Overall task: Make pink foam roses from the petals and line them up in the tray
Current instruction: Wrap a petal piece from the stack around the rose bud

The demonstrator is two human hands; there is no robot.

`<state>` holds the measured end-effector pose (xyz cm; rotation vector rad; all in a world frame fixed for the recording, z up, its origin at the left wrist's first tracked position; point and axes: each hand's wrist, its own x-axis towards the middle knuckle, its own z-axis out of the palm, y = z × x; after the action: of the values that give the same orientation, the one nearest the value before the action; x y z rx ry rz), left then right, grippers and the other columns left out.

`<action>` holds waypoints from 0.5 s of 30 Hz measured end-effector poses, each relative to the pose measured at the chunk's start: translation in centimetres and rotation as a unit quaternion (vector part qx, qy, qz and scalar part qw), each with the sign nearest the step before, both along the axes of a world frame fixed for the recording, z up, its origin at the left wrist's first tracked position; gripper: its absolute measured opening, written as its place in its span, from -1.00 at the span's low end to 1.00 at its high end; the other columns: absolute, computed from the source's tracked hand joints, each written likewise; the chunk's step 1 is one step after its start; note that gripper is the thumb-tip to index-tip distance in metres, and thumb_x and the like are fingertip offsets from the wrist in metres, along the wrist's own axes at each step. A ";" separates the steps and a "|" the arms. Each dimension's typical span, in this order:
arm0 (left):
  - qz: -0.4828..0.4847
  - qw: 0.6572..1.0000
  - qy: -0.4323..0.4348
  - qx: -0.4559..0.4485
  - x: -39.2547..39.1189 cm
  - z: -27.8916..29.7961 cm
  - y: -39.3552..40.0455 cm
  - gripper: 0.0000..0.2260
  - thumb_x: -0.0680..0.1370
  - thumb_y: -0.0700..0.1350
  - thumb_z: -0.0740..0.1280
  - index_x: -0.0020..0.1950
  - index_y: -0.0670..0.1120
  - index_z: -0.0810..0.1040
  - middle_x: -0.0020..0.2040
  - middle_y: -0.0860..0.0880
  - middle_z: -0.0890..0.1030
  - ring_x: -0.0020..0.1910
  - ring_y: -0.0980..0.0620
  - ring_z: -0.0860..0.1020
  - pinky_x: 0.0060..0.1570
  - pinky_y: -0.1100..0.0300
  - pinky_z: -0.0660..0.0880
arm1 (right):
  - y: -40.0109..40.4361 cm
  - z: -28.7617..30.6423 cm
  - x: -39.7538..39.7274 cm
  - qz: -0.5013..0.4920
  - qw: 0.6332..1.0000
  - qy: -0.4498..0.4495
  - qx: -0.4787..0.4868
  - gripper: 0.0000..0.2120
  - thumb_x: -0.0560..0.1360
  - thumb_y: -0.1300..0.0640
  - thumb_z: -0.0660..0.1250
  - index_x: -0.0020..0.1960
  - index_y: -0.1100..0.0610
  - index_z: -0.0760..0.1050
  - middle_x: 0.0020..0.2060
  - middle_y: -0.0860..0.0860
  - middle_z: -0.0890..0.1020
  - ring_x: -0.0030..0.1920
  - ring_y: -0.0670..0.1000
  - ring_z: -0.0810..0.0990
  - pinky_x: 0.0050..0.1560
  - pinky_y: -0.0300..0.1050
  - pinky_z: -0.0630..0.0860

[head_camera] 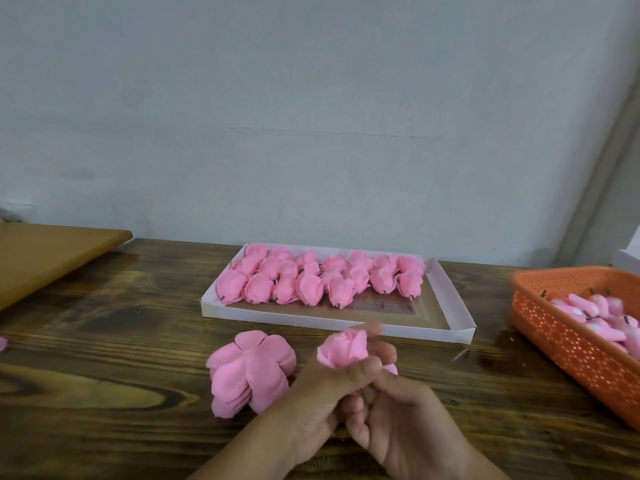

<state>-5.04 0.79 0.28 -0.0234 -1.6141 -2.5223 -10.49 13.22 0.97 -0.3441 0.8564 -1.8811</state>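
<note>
Head cam, only view here. Both hands meet low in the middle, over the table [104, 341]. The left hand [322, 393] has its fingers and thumb wrapped round one half-made rose [344, 349], bloom pointing up and away from the camera. The right hand [398, 414] sits just under it, fingers curled in at the rose's base, and a thin dark stem shows between the two hands. Exactly what the right fingers pinch is hard to tell.

Just left of the hands lies one stack of loose petals [249, 372], fanned out flat on the wood.

Behind them sits one white tray [450, 306] with finished roses [311, 277] packed into its far half, roughly three rows. I count about twenty-odd, but they overlap too much to be sure. The near half is bare.

At the right edge is one orange basket [561, 341] holding a pile of pink buds [595, 317] on stems, too blurred to count. One tan board [45, 254] lies far left.
</note>
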 end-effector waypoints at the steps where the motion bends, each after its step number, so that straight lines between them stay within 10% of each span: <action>1: 0.003 1.000 0.000 -0.011 0.1 0.1 -0.1 -0.58 0.24 0.03 0.66 0.06 0.05 0.71 0.05 -0.04 0.71 -0.12 0.03 0.64 -0.37 0.27 0.49 | 0.0 0.0 -0.1 0.018 1.000 -0.002 0.008 -0.48 0.12 0.12 0.69 0.05 0.20 0.70 -0.31 0.14 0.58 -0.37 0.01 0.58 -0.33 -0.18 0.59; 10: 0.101 0.993 -0.028 -0.050 0.2 0.8 0.2 -0.78 0.40 0.06 0.50 -0.24 -0.07 0.61 -0.14 -0.12 0.69 -0.30 -0.10 0.56 -0.51 0.26 0.36 | -0.5 0.0 0.6 -0.079 0.976 0.165 0.122 -0.79 0.37 0.00 0.38 -0.12 0.07 0.72 -0.30 0.13 0.66 -0.35 0.04 0.63 -0.34 -0.13 0.57; 15: 0.169 0.984 -0.062 -0.014 0.0 0.9 0.6 -0.83 0.47 -0.08 0.52 -0.18 -0.11 0.58 -0.08 -0.22 0.63 -0.11 -0.19 0.62 -0.03 -0.16 0.56 | -0.2 -1.3 1.6 -0.237 0.784 0.524 0.233 -0.69 0.42 0.11 0.52 0.07 -0.17 0.54 -0.15 -0.28 0.69 -0.17 -0.20 0.67 -0.21 -0.40 0.52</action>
<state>-5.03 1.40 1.18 0.3784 -1.5436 -2.2777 -8.93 12.99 -0.29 -0.9695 2.2894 -1.7342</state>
